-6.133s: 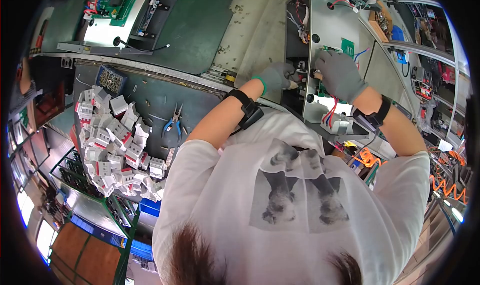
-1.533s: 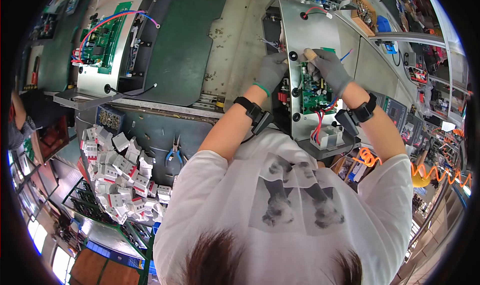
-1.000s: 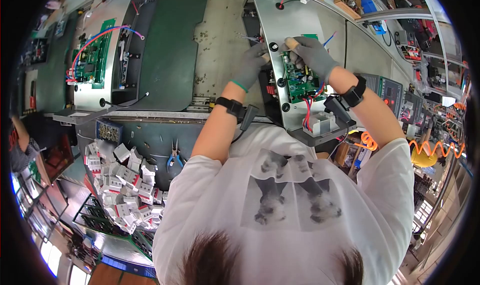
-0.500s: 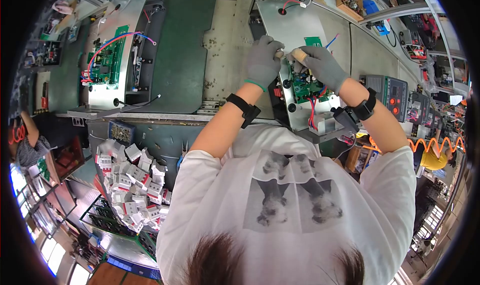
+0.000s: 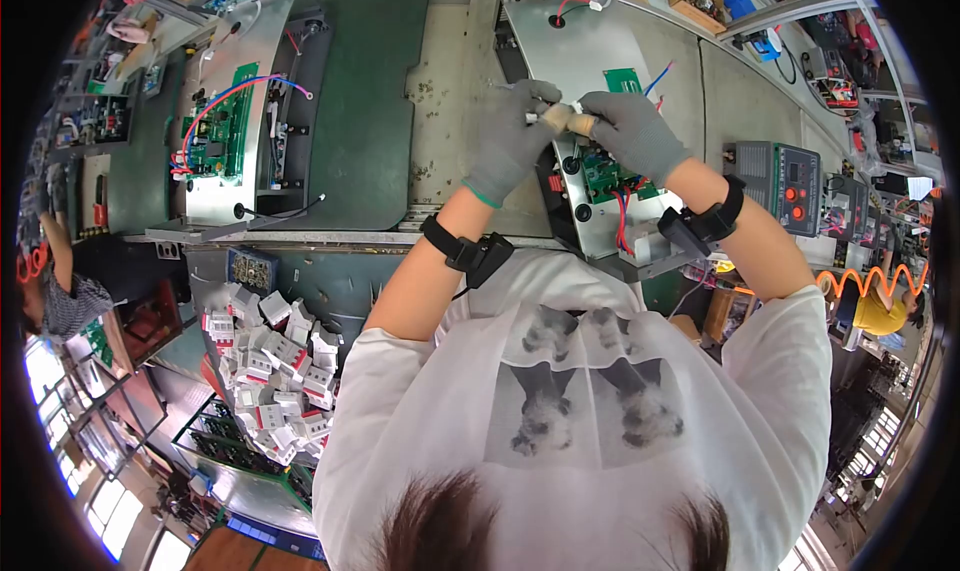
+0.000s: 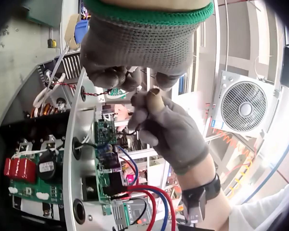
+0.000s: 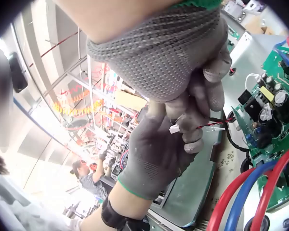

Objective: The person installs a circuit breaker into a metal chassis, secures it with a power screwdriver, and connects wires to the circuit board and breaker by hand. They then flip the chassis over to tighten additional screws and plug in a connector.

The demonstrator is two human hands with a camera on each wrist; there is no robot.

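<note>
In the head view my gloved left hand (image 5: 512, 136) and gloved right hand (image 5: 632, 131) meet over the near left edge of a metal chassis (image 5: 575, 41), thumb tips together. A small white connector (image 7: 174, 129) shows between the hands in the right wrist view. Its twisted red-black wire (image 7: 209, 123) runs into my left hand's curled fingers. My right hand's fingers curl at the end of a thin black cable (image 6: 127, 134), which comes out through a grommet in the chassis wall. Below the hands lies a green circuit board (image 5: 605, 176) with red and blue wires (image 5: 622, 221).
A second chassis (image 5: 225, 101) stands left on a green mat (image 5: 365, 101). Piled white breakers (image 5: 275, 371) and a blue screw box (image 5: 252, 269) lie at lower left. A grey control box (image 5: 780, 186) stands right. Other people are seen at both sides.
The hands, earlier down at the chassis and its board, have risen and come together at its edge. My left hand came up from the chassis side to meet the right.
</note>
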